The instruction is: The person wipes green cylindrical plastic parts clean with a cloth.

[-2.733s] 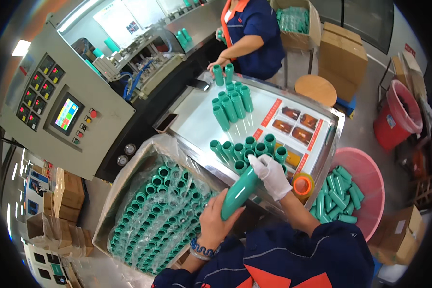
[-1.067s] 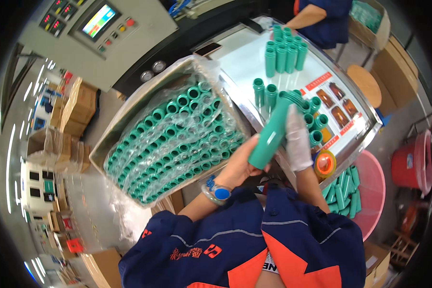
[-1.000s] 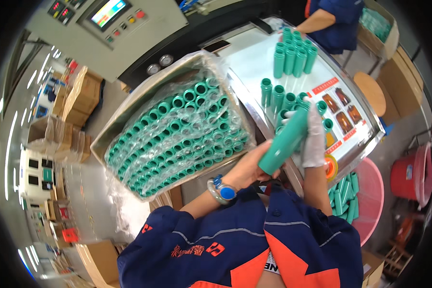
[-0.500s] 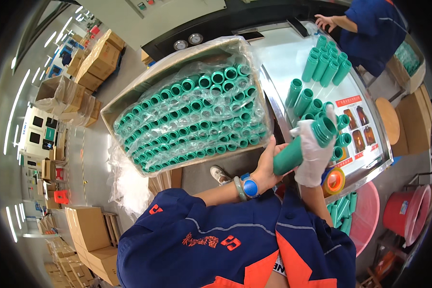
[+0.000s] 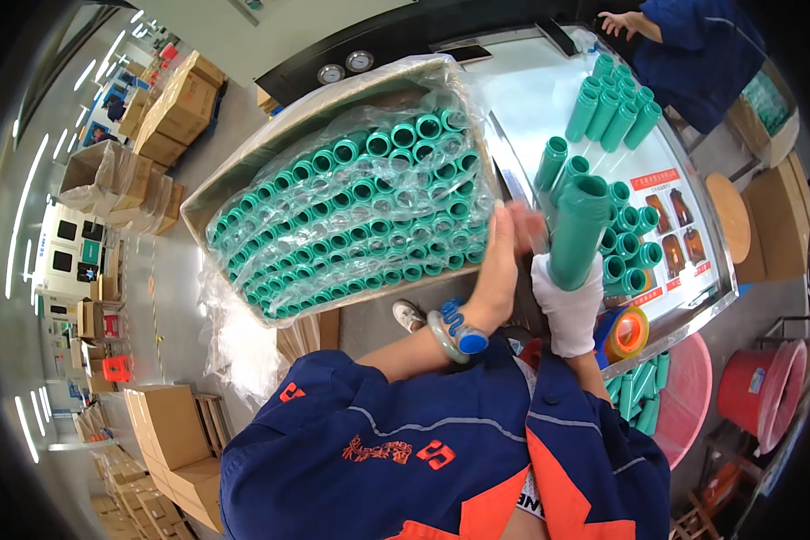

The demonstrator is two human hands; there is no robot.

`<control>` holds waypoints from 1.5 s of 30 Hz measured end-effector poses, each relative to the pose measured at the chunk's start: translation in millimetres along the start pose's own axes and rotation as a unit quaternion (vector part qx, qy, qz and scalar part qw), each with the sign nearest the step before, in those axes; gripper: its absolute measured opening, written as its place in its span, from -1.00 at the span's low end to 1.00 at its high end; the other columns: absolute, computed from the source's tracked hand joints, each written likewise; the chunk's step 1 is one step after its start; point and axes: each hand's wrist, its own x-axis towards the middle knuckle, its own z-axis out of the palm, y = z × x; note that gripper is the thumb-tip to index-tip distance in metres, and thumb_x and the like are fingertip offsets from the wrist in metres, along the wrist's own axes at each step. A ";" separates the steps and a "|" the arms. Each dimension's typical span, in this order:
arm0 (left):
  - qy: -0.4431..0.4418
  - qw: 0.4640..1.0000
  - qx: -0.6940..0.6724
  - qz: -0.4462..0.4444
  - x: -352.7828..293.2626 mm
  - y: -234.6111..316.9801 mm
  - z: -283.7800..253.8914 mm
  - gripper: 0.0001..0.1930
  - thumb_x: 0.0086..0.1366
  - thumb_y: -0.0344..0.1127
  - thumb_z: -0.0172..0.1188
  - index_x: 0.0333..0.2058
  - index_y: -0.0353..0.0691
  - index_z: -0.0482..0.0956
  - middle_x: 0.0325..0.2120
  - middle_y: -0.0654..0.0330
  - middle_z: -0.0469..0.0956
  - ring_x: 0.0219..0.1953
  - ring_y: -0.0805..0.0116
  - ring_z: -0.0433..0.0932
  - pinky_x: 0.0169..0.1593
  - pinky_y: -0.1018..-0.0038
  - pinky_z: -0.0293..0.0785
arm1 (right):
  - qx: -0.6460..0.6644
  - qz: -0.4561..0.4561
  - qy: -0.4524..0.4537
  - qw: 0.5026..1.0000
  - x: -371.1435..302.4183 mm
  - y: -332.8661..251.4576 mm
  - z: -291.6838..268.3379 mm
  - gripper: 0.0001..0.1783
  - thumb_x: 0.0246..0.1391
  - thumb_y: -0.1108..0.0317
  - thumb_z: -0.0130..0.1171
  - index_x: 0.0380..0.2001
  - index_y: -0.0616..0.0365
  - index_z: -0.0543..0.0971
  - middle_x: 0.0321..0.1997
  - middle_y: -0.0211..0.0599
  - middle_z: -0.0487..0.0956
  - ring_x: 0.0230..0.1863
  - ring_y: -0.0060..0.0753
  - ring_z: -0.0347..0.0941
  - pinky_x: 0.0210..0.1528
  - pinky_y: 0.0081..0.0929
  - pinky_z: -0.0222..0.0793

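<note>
green bottle (image 5: 580,232), lower end gripped in right gloved fingers (image 5: 544,277), uncurled bare left fingers (image 5: 525,228) just beside it

At the upper right, a co-worker (image 5: 704,56) in dark blue bends near a round wooden stool (image 5: 727,218). A red bucket (image 5: 743,385) shows at the far right. Two round gauges (image 5: 360,61) (pale-faced, side by side) sit on a black panel (image 5: 409,38). Brown cartons (image 5: 176,112) are stacked at upper left, a small red box (image 5: 115,368) well below.
</note>
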 end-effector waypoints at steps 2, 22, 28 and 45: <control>-0.004 0.989 0.049 0.142 1.3 11.5 2.1 -0.44 0.29 0.05 0.04 0.06 -0.27 0.24 -0.15 0.13 0.46 -0.07 0.44 0.41 0.05 0.42 0.32 | -0.034 -0.029 -0.019 0.999 -4.5 -0.4 1.6 -0.54 -0.17 0.36 0.33 -0.16 0.15 0.40 -0.35 -0.18 0.56 -0.32 -0.24 0.55 -0.25 -0.36 0.44; -0.448 0.883 -0.137 0.020 12.6 59.4 12.0 -0.66 -0.10 -0.54 0.27 -0.31 -0.25 0.38 -0.48 0.08 0.47 -0.47 0.24 0.52 -0.34 0.40 0.48 | 0.263 0.081 -0.533 0.800 2.6 -13.3 -19.9 -0.66 -0.19 0.29 0.41 -0.33 0.13 0.52 -0.46 -0.45 0.57 -0.39 -0.62 0.49 -0.35 -0.59 0.41; -0.348 0.903 0.223 0.120 13.1 37.5 20.3 -0.32 -0.01 -0.34 0.37 0.08 -0.30 0.23 -0.01 0.03 0.41 0.10 0.23 0.36 0.18 0.36 0.21 | 0.139 0.011 -0.175 0.975 16.1 -14.0 -47.4 -0.42 -0.21 0.28 0.44 -0.10 0.16 0.42 -0.19 -0.28 0.52 -0.15 -0.42 0.47 -0.11 -0.47 0.42; -0.211 0.871 0.437 -0.072 32.7 -60.7 -26.8 -0.48 0.17 -0.23 0.28 0.03 -0.33 0.32 -0.02 0.05 0.32 -0.08 0.30 0.45 -0.08 0.43 0.46 | 0.080 0.170 0.265 0.946 55.6 249.6 -184.4 -0.55 -0.26 0.33 0.46 -0.23 0.16 0.55 -0.40 -0.40 0.57 -0.41 -0.61 0.45 -0.36 -0.57 0.39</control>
